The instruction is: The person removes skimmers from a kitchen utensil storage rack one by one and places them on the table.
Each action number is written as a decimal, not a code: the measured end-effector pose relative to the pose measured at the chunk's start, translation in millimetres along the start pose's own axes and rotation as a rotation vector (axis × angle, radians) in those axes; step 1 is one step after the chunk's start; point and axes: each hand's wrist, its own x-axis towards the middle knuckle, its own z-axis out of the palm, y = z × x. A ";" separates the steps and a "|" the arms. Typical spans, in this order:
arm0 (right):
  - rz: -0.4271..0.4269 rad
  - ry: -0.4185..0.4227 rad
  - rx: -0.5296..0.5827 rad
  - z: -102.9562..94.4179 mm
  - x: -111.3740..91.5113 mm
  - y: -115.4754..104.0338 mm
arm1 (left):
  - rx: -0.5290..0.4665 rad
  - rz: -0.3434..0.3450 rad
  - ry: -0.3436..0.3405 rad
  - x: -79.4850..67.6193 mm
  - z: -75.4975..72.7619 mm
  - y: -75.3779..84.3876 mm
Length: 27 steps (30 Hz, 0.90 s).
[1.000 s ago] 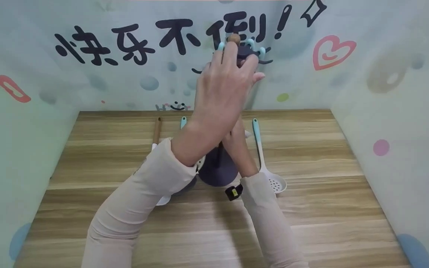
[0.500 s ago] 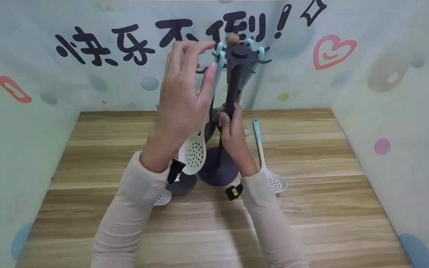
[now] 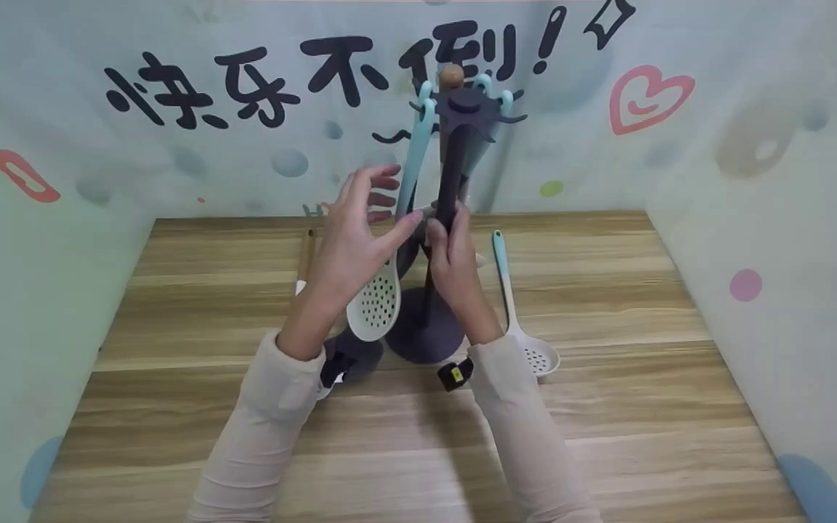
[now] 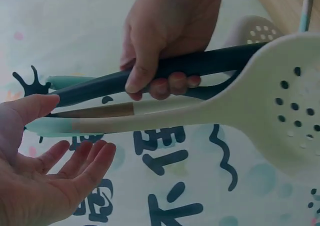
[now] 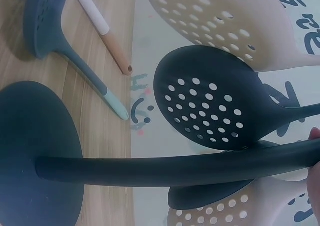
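A dark utensil stand rises on a round base, and my right hand grips its pole partway up. Several utensils hang from the hooks at the top. Nearest me hangs a cream skimmer with a light blue handle. Beside that handle is my left hand, its fingers spread and bent loosely, holding nothing. In the left wrist view its thumb overlaps the pole. A dark skimmer and a beige skimmer hang behind the pole in the right wrist view.
On the wooden table a white skimmer with a blue handle lies to the right. Left of the base lie a dark slotted utensil and a wooden-handled utensil, partly hidden by my left arm. Printed cloth walls surround the table.
My left hand has come off the stand's top, moved left and then down beside the cream skimmer's handle. That skimmer hangs from a hook. The right hand keeps its grip on the pole.
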 end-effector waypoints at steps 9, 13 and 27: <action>0.034 0.012 0.001 0.4 0.2 -1.9 | -0.067 -0.050 0.007 -4.1 4.9 -22.3; 0.033 0.009 0.013 0.2 0.3 -1.9 | -0.054 -0.048 0.030 -4.9 5.6 -24.4; 0.026 0.001 0.016 0.0 0.6 -1.4 | -0.057 -0.011 0.029 -5.7 6.3 -23.1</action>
